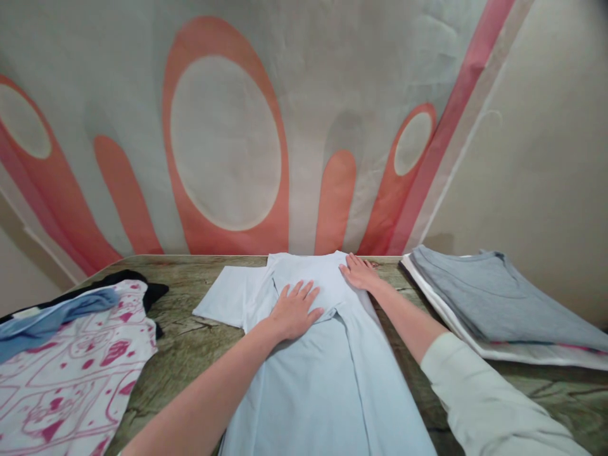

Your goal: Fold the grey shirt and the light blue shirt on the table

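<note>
1. A pale blue shirt [308, 392] lies flat in the middle of the desk [178, 342], running from the near edge of the view to the desk's far edge. Its short sleeve [228, 294] spreads out to the left at the far end, and a lengthwise fold line runs down its right half.
2. The left hand [295, 311] rests palm down on the far part of the shirt, near its middle. Its fingers are apart and point far and slightly right; the thumb reaches right, beside a crease. It grips nothing. The bare forearm slants in from the near left.
3. The right hand [360, 272] lies at the shirt's far right corner, palm down and fingers stretched out, pointing far and left. Its fingers lie closer together than the left's, with the thumb apart on the cloth. The forearm comes from the near right, a pale sleeve [479, 392] bunched around it.
4. To the right on the desk, a grey shirt [475, 297] lies on top of a white garment [541, 358].
5. To the left lie a white garment with pink drawings [80, 373], a blue cloth [61, 313] on it and black fabric [154, 292] at its far side.
6. Beyond the desk hangs a grey backdrop [308, 82] with orange and white shapes.
</note>
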The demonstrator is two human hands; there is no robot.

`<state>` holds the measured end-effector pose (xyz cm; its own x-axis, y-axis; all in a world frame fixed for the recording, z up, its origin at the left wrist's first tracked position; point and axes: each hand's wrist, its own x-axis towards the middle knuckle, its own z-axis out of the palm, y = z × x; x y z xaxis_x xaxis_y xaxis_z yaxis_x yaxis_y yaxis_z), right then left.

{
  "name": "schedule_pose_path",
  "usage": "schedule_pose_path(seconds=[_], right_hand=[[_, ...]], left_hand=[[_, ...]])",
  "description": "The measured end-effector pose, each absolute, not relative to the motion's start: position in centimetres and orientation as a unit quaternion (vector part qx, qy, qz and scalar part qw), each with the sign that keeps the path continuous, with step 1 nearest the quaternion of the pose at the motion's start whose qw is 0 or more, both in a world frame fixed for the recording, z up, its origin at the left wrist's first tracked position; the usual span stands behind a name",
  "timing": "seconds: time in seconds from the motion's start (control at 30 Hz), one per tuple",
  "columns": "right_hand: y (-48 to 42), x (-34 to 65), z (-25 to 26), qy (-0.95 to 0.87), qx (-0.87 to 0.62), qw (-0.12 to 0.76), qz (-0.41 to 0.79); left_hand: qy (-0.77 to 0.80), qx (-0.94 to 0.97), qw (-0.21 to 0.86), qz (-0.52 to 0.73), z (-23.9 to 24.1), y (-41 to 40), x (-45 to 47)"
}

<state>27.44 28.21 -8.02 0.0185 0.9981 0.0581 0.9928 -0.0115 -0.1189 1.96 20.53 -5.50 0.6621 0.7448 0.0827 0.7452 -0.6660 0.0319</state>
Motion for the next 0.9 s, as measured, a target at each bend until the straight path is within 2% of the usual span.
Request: schedule_pose_path(seconds=[0.23,0.43,0.63,0.73,0.9], right_hand=[[26.5,28.3,-6.4,-0.684,-0.725,0.076,0.015],[20.3,26.7,-7.5,-0.802,-0.593,0.070,0.022],[18.6,29.2,-6.6,-0.735,-0.677,0.042,0.019],[17.3,28.3,-5.8,-0.720,-0.691,0.064,0.017],[12.7,23.9,-5.6,-0.808,-0.581,0.091,0.039]], left_hand=[[-0.406,-0.913,0.016,-0.047,-5.4,20.5,2.0],[-0.403,-0.914,0.013,-0.053,-5.7,20.8,1.9],[-0.401,-0.915,0.009,-0.044,-5.5,21.1,1.8],[-0.410,-0.911,0.010,-0.041,-5.6,21.6,1.6],[-0.423,-0.905,0.020,-0.038,-5.6,22.7,1.0]])
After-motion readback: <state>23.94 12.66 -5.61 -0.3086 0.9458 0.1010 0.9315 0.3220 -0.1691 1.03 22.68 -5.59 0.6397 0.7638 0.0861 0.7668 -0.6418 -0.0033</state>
